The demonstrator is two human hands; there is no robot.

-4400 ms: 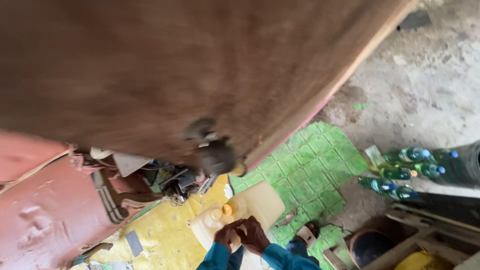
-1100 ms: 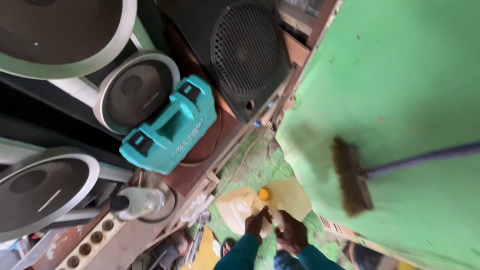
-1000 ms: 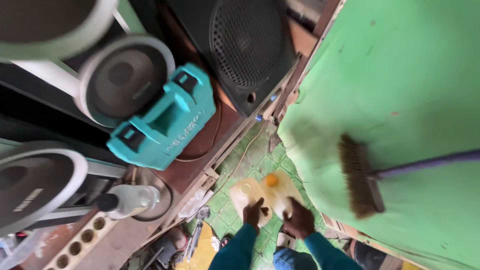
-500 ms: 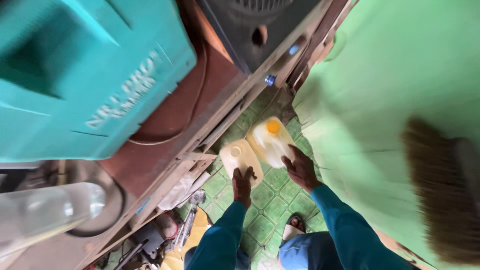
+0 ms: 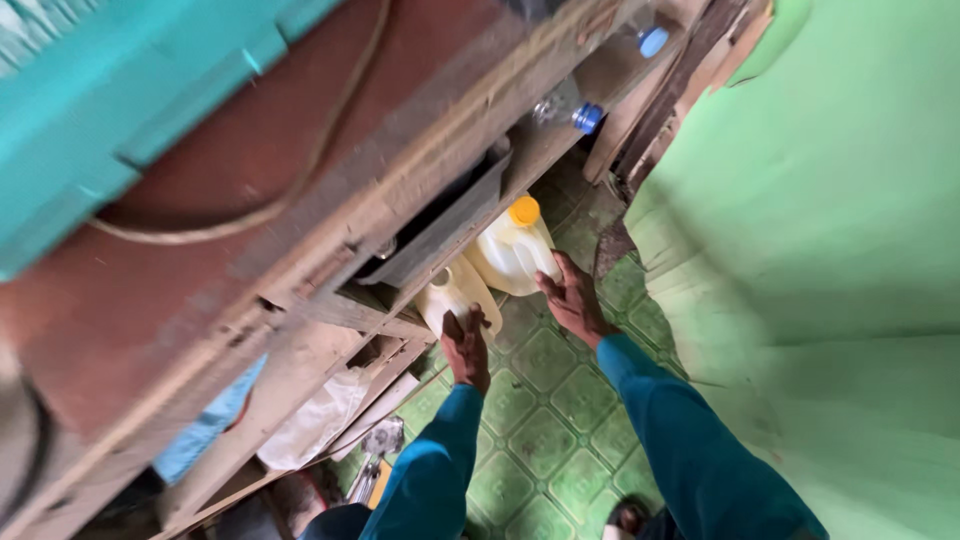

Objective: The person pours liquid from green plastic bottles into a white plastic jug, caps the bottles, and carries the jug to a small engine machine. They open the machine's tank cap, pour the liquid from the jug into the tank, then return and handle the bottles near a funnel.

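The left hand (image 5: 466, 347) lies with fingers curled on the near side of the uncapped pale jug (image 5: 452, 298); how firmly it grips cannot be told. The right hand (image 5: 572, 297), fingers spread, presses the near right side of the orange-capped jug (image 5: 513, 252). Both jugs stand touching on the green patterned floor tiles (image 5: 545, 400), tucked against the underside edge of the wooden shelf unit (image 5: 300, 260), beneath a grey tray (image 5: 440, 225). Open tile lies near; a green wall (image 5: 820, 250) closes the right. Blue-capped bottles (image 5: 575, 112) lie far on the shelf.
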